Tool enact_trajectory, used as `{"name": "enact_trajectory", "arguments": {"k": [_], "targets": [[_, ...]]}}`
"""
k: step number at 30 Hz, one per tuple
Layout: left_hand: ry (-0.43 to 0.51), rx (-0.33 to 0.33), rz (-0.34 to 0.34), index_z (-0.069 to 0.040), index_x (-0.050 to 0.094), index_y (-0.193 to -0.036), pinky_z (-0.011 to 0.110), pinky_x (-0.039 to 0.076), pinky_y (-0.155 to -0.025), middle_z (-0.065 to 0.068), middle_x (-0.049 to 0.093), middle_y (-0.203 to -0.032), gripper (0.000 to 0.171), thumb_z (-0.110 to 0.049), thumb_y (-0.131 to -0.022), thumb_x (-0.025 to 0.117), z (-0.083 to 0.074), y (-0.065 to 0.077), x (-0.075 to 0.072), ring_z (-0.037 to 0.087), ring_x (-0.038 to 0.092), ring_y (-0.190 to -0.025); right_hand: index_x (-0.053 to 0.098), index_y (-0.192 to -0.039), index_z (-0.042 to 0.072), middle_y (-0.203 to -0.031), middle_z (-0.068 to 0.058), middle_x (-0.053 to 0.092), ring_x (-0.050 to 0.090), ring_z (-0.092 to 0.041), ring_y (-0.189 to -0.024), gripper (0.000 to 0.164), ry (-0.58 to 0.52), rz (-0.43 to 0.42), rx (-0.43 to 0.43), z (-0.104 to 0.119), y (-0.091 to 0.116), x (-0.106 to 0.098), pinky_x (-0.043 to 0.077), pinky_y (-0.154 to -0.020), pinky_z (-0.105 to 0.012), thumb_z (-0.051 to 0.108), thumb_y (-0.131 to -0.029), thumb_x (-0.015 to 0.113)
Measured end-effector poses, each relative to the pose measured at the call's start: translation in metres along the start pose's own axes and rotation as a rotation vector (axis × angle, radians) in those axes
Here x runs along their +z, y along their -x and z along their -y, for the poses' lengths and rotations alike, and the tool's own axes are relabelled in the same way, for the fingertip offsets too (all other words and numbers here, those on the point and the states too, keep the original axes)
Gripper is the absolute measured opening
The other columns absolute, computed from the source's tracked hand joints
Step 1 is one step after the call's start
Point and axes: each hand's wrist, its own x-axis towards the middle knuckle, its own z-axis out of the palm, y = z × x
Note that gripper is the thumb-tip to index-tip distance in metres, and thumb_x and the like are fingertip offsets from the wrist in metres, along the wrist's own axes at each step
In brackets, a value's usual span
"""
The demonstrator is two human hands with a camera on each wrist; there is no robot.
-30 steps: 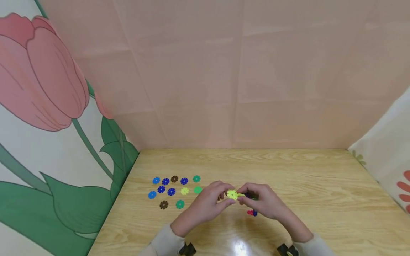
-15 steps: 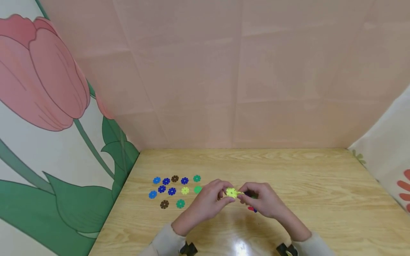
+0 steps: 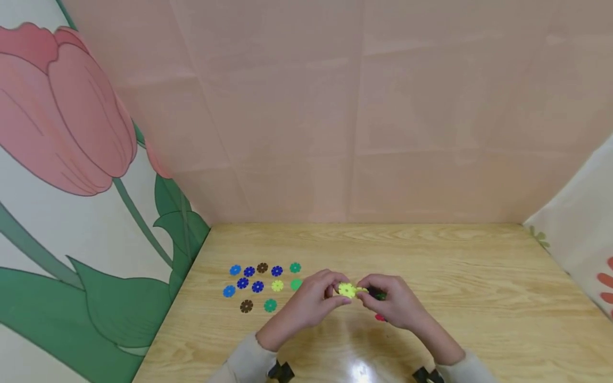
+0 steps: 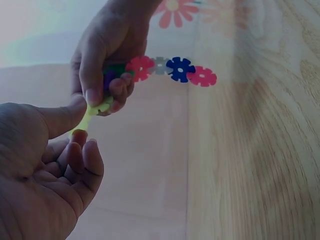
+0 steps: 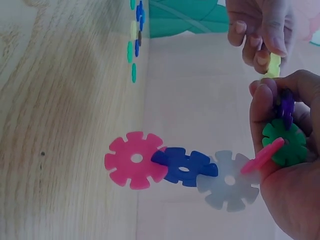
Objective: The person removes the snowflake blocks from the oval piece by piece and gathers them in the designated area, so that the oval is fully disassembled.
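Above the table, my left hand point(image 3: 313, 300) pinches a yellow notched plastic disc point(image 3: 347, 290) between thumb and fingers. Facing it, my right hand point(image 3: 395, 300) grips a chain of interlocked discs, and its fingertips meet the yellow end. In the right wrist view, a purple disc point(image 5: 287, 107) and a green disc point(image 5: 284, 142) sit within the right hand's curled fingers. From there the chain hangs out through a pink disc point(image 5: 262, 156), a clear whitish disc point(image 5: 228, 182), a blue disc point(image 5: 184, 167) and an end pink disc point(image 5: 136, 161). Fingers partly cover the yellow pieces.
Loose notched discs lie flat on the wooden table point(image 3: 479, 298), left of my hands: several blue ones point(image 3: 257, 286), brown ones point(image 3: 246, 306), green ones point(image 3: 270, 305) and a yellow one point(image 3: 277, 285). A pink cloth backdrop point(image 3: 349, 133) rises behind the table.
Both hands keep nearly the same place, with the yellow disc between them. The hanging end of the chain has swung slightly right, leaving only pink showing below my right hand in the head view.
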Motion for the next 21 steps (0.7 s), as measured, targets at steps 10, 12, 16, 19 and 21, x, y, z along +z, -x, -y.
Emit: {"name": "enact_trajectory", "arguments": {"k": [10,12,16,19,21], "targets": [[0.078,-0.095,-0.027,-0.019,0.068,-0.124,0.019,0.045,-0.060,-0.011,0.056,-0.090,0.033,-0.027,-0.092,0.074,0.023,0.005,-0.010,0.005,0.050,-0.073,0.070,-0.097,0.010,-0.073,0.005,0.065,0.056,-0.002,-0.058,0.008,-0.021,-0.009,0.050,0.000,0.000,-0.006,0.049,-0.048,-0.023,0.003,-0.095,0.068],[0.063,-0.110,-0.032,-0.019,0.069,-0.124,0.019,0.044,-0.059,-0.011,0.057,-0.090,0.033,-0.027,-0.093,0.075,0.031,0.006,-0.012,0.005,0.050,-0.072,0.070,-0.098,0.010,-0.075,0.003,0.065,0.058,-0.005,-0.060,0.008,-0.037,-0.023,0.064,0.000,-0.001,-0.007,0.050,-0.049,-0.024,0.003,-0.096,0.067],[0.018,-0.146,-0.024,-0.017,0.069,-0.126,0.019,0.043,-0.059,-0.011,0.058,-0.092,0.034,-0.026,-0.093,0.074,0.049,0.011,-0.014,0.006,0.049,-0.071,0.068,-0.101,0.013,-0.077,0.002,0.066,0.063,-0.013,-0.064,0.010,-0.053,-0.044,0.081,-0.001,-0.002,-0.008,0.050,-0.051,-0.025,0.004,-0.099,0.063],[-0.022,-0.162,-0.015,-0.013,0.069,-0.126,0.019,0.043,-0.060,-0.011,0.057,-0.093,0.036,-0.024,-0.093,0.075,0.061,0.015,-0.013,0.005,0.048,-0.071,0.067,-0.104,0.014,-0.074,0.000,0.064,0.062,-0.019,-0.062,0.013,-0.059,-0.038,0.078,-0.001,-0.003,-0.007,0.047,-0.047,-0.025,0.004,-0.101,0.060],[-0.039,-0.169,-0.009,-0.011,0.069,-0.126,0.019,0.043,-0.060,-0.009,0.057,-0.093,0.037,-0.023,-0.092,0.075,0.067,0.018,-0.013,0.004,0.048,-0.071,0.066,-0.106,0.015,-0.072,-0.002,0.062,0.059,-0.020,-0.058,0.014,-0.058,-0.034,0.083,0.000,-0.004,-0.007,0.045,-0.046,-0.025,0.005,-0.102,0.058]]}}
